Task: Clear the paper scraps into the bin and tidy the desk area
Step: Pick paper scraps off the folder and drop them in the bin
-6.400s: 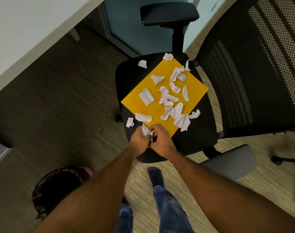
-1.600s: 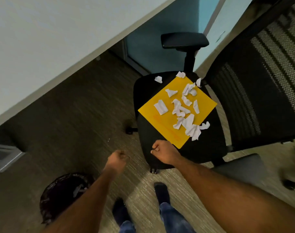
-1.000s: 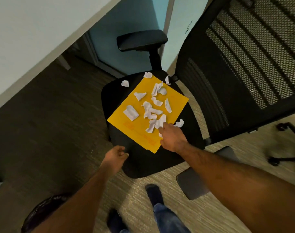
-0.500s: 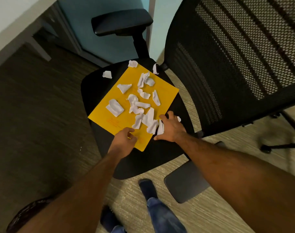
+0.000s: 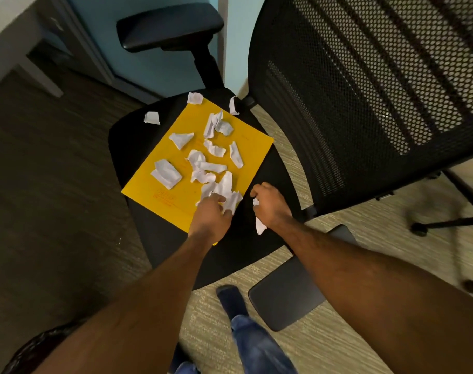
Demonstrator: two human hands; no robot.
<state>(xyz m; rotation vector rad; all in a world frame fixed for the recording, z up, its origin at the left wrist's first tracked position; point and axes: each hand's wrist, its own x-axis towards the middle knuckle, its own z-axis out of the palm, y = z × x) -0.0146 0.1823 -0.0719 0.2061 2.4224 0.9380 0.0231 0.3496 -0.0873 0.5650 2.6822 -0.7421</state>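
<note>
Several white paper scraps (image 5: 206,167) lie on a yellow envelope (image 5: 252,147) that rests on a black office chair seat (image 5: 273,174). My left hand (image 5: 211,214) reaches onto the near corner of the envelope, fingers curled around a clump of scraps (image 5: 231,197). My right hand (image 5: 269,205) is just right of the envelope above the seat and grips white scraps (image 5: 259,225), one hanging below the fist. The black bin (image 5: 27,349) shows only as a rim at the bottom left corner.
The chair's mesh backrest (image 5: 364,76) rises at the right, one armrest (image 5: 170,25) at the far side, another armrest (image 5: 289,290) near me. A white desk edge (image 5: 3,33) is at the top left. My shoe (image 5: 230,298) stands on carpet below the seat.
My left hand slid right onto the scraps at the envelope's near corner. My right hand pulled off the envelope to the right with scraps in its fist. The view moved closer to the chair.
</note>
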